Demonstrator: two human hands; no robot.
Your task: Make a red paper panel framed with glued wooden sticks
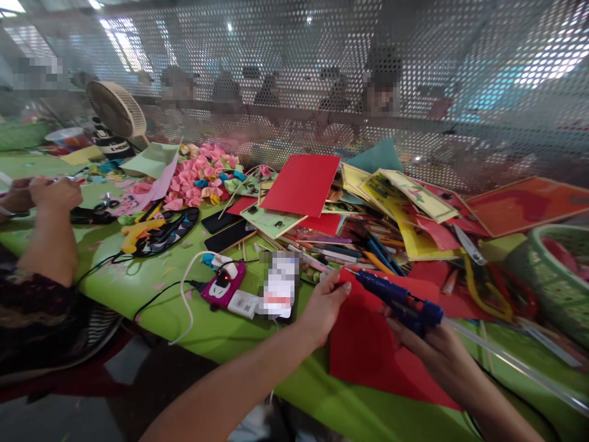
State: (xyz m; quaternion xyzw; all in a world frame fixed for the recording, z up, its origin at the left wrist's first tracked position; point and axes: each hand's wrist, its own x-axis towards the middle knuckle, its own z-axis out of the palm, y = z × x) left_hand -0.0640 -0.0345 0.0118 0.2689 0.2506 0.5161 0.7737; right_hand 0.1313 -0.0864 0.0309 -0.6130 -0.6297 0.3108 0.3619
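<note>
My right hand (435,350) is wrapped round a blue glue gun (398,299), its nozzle pointing left toward the top corner of a red paper sheet (368,350). A clear glue stick (515,362) runs out of the gun's back to the right. My left hand (324,304) pinches the upper left corner of that red sheet, which lies flat on the green table (151,301).
Another person's arm and hands (46,209) work at the left. A yellow glue gun (138,230), pink paper flowers (197,175), phones, a power strip (243,302), pens, coloured card sheets (304,184), a green basket (559,276) and a fan (117,110) crowd the table before a perforated metal screen.
</note>
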